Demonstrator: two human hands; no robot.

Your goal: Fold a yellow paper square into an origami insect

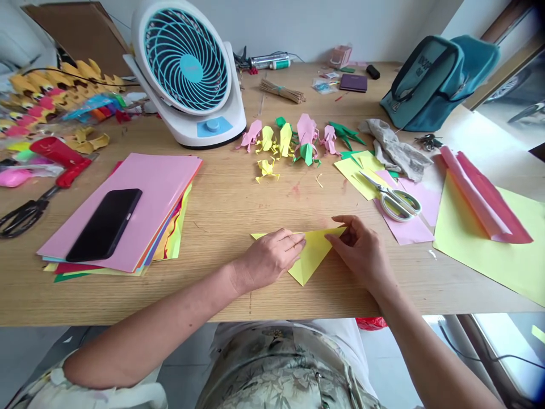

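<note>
The person's left arm comes in from the lower left, elbow bent and forearm bare, running diagonally inward to a nearly straight wrist. The left hand lies palm down, its fingers close together and pointing toward the right. The right arm (bare as well) slants up from the lower right; the right hand is turned inward, thumb and forefinger curved, their tips slightly apart.

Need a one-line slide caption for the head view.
Left hand resting on folded yellow paper, right hand at its right corner, small paper figures and a fan beyond.
</note>
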